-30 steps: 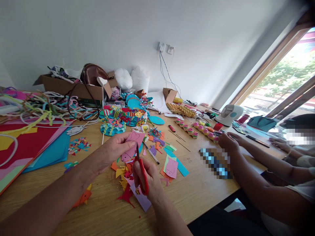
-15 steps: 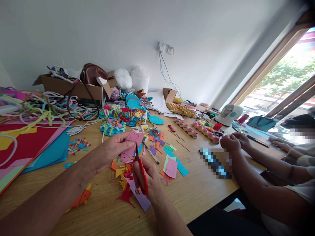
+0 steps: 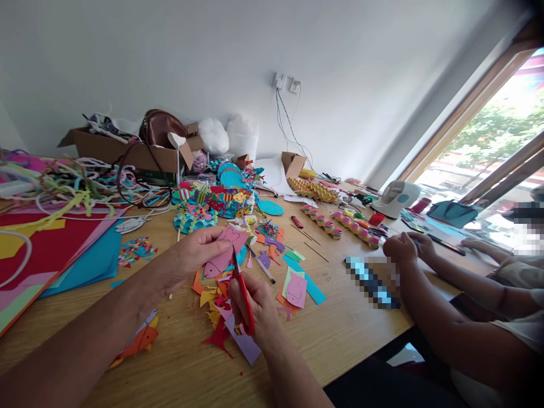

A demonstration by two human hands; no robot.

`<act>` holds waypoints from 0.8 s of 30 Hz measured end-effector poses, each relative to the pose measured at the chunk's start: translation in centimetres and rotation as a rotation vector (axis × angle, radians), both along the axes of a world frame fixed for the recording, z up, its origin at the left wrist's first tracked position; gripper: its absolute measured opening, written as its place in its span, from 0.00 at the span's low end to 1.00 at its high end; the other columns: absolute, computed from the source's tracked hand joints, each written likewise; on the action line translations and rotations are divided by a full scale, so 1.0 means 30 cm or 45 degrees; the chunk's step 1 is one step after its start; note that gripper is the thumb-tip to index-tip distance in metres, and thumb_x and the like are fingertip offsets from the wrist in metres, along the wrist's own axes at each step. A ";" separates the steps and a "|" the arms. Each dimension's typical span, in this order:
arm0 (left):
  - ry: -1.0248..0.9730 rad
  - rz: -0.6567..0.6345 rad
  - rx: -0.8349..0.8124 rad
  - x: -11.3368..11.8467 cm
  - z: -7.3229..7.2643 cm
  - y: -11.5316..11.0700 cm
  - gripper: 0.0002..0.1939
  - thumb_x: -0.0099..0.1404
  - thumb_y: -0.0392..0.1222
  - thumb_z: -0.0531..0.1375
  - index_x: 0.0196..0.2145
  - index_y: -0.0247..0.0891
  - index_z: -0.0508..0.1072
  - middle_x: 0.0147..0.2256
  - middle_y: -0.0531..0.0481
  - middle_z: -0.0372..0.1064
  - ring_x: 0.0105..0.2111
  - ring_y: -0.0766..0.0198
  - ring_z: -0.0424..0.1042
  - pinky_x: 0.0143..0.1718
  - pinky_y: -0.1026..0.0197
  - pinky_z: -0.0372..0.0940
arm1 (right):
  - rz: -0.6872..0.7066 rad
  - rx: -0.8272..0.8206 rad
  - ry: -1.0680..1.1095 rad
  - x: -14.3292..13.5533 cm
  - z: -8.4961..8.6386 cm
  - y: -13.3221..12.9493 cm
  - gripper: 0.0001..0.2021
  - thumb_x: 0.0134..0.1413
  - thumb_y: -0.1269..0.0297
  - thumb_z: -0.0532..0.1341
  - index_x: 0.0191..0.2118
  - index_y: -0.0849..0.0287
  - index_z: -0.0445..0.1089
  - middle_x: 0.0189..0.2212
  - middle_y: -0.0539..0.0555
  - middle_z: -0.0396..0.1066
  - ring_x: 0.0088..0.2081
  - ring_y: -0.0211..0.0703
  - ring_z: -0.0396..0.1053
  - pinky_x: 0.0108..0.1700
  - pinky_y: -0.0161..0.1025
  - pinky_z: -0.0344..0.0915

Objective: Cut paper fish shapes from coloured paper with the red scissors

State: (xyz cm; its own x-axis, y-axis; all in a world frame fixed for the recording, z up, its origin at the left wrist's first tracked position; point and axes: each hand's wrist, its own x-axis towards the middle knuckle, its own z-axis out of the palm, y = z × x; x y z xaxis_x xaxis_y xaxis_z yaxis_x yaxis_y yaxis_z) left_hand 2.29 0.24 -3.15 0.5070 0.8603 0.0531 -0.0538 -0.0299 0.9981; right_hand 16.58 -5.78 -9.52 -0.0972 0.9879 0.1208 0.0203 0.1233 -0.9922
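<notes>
My left hand (image 3: 204, 249) pinches a pink paper (image 3: 221, 260) that has a fish outline drawn on it. Red-handled scissors (image 3: 245, 306) are in my right hand (image 3: 258, 300), with their blades at the paper's right edge. Below the hands lies a pile of orange, yellow, red and purple paper scraps (image 3: 219, 328). Another pink paper with a drawn fish (image 3: 295, 289) rests on green and orange sheets to the right. An orange paper fish (image 3: 142, 341) lies partly behind my left forearm.
Coloured sheets (image 3: 96, 260) and pipe cleaners (image 3: 72, 181) cover the left side. Blue fish decorations (image 3: 199, 212) stand behind my hands. A pen (image 3: 263, 265) lies near the scraps. At the right are a person's hands (image 3: 403, 249) and a dark pixelated object (image 3: 372, 282).
My left hand and the pink paper have shifted slightly left. The scissors have tilted a little with my right hand. At the far right, a person's head has moved right.
</notes>
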 end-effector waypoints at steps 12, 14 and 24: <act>-0.034 0.007 -0.077 0.019 0.021 -0.023 0.08 0.55 0.43 0.61 0.22 0.37 0.69 0.13 0.60 0.59 0.15 0.73 0.52 0.17 0.70 0.49 | -0.019 0.012 0.046 -0.007 -0.025 0.013 0.20 0.53 0.48 0.57 0.20 0.57 0.56 0.12 0.42 0.55 0.12 0.28 0.51 0.14 0.28 0.47; -0.045 0.008 -0.096 0.020 0.022 -0.025 0.07 0.54 0.42 0.61 0.23 0.37 0.70 0.13 0.60 0.60 0.16 0.73 0.53 0.17 0.70 0.50 | -0.029 0.019 0.016 -0.005 -0.025 0.015 0.21 0.52 0.47 0.57 0.20 0.57 0.56 0.12 0.42 0.54 0.13 0.28 0.50 0.14 0.28 0.47; -0.040 -0.002 -0.144 0.016 0.021 -0.018 0.09 0.54 0.43 0.62 0.24 0.36 0.68 0.16 0.60 0.61 0.16 0.74 0.53 0.18 0.71 0.51 | -0.053 0.053 -0.209 0.010 -0.029 0.017 0.22 0.54 0.45 0.54 0.20 0.57 0.55 0.13 0.44 0.53 0.16 0.30 0.50 0.17 0.29 0.47</act>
